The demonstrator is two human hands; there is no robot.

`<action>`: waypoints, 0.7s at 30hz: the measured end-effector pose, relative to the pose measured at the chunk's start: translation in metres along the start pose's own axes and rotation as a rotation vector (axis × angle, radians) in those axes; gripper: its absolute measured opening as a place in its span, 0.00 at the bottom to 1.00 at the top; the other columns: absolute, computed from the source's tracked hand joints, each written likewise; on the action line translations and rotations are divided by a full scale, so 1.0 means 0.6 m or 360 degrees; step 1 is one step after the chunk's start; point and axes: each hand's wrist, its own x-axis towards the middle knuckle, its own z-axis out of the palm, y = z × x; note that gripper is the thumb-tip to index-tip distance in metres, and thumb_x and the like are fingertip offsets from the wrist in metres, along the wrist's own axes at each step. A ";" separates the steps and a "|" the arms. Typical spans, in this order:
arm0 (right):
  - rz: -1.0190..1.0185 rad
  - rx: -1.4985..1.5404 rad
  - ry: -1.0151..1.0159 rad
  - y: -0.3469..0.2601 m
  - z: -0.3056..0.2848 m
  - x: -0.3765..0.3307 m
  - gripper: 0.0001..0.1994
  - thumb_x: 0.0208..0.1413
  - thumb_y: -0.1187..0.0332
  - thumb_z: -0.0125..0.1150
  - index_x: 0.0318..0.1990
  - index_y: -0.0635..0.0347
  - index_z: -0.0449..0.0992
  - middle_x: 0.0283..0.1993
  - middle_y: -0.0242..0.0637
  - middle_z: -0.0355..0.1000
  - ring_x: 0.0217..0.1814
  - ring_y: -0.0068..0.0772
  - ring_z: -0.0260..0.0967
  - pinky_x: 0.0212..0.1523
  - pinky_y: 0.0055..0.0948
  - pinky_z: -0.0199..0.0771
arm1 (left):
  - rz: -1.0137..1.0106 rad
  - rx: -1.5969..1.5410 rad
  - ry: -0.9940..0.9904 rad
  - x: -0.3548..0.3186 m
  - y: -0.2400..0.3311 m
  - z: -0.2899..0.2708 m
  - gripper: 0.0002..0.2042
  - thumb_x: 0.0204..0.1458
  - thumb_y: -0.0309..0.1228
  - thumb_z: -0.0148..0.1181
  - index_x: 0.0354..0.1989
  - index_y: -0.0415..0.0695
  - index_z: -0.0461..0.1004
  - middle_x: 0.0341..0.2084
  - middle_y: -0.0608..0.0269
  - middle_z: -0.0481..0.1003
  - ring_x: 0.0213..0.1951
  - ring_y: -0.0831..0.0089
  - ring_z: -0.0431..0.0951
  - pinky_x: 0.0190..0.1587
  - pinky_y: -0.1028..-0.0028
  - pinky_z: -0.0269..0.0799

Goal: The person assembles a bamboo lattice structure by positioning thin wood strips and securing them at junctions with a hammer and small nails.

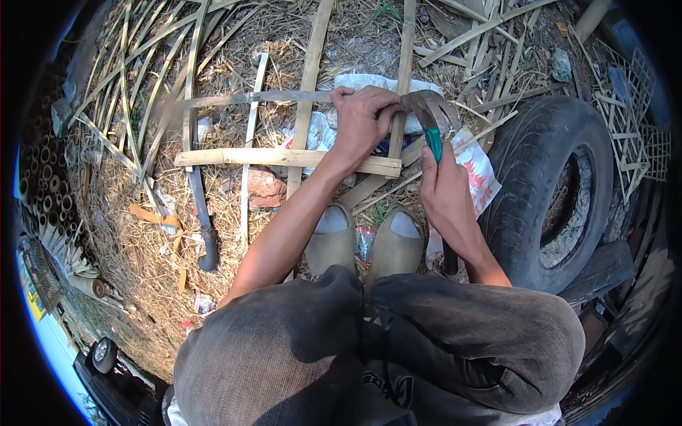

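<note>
My right hand (451,188) grips the green handle of a hammer (432,138). Its blurred metal head is over the right end of a thin crosswise bamboo strip (277,96). Across that strip lies my left hand (366,117), thumb and fingertips pinched together beside the hammer head. Whatever is between them is hidden. Under the strip run upright bamboo slats (310,64), part of a flat lattice on the ground. A thicker bamboo slat (284,157) crosses them nearer to me, below my left wrist.
A worn tyre (518,170) leans close by my right hand. Left of the lattice lies a long blade with a dark handle (207,248). A brick (266,188) sits by the slats, and loose bamboo strips (153,71) litter the straw-covered ground. My sandals (396,245) are just below the work.
</note>
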 end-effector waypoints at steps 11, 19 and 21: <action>0.0011 -0.0080 0.0019 -0.009 -0.013 0.004 0.14 0.74 0.64 0.48 0.45 0.71 0.67 0.19 0.57 0.69 0.22 0.65 0.70 0.23 0.52 0.63 | -0.0008 -0.0003 -0.0035 0.004 0.002 0.001 0.05 0.55 0.30 0.68 0.38 0.52 0.86 0.37 0.72 0.85 0.42 0.76 0.81 0.56 0.61 0.51; 0.0029 -0.0150 -0.0010 -0.004 -0.006 0.016 0.17 0.74 0.61 0.47 0.45 0.72 0.68 0.19 0.57 0.69 0.23 0.64 0.72 0.23 0.51 0.64 | 0.0029 -0.0079 0.0053 0.005 0.003 0.004 0.03 0.54 0.29 0.68 0.34 0.51 0.86 0.33 0.70 0.85 0.39 0.72 0.82 0.53 0.60 0.52; 0.0049 -0.0056 -0.0004 -0.015 -0.027 0.008 0.17 0.74 0.62 0.47 0.45 0.72 0.68 0.20 0.58 0.69 0.23 0.65 0.72 0.23 0.52 0.64 | 0.0049 -0.0070 0.0067 0.006 0.002 0.004 0.03 0.53 0.29 0.68 0.34 0.51 0.86 0.33 0.70 0.85 0.39 0.72 0.82 0.53 0.60 0.52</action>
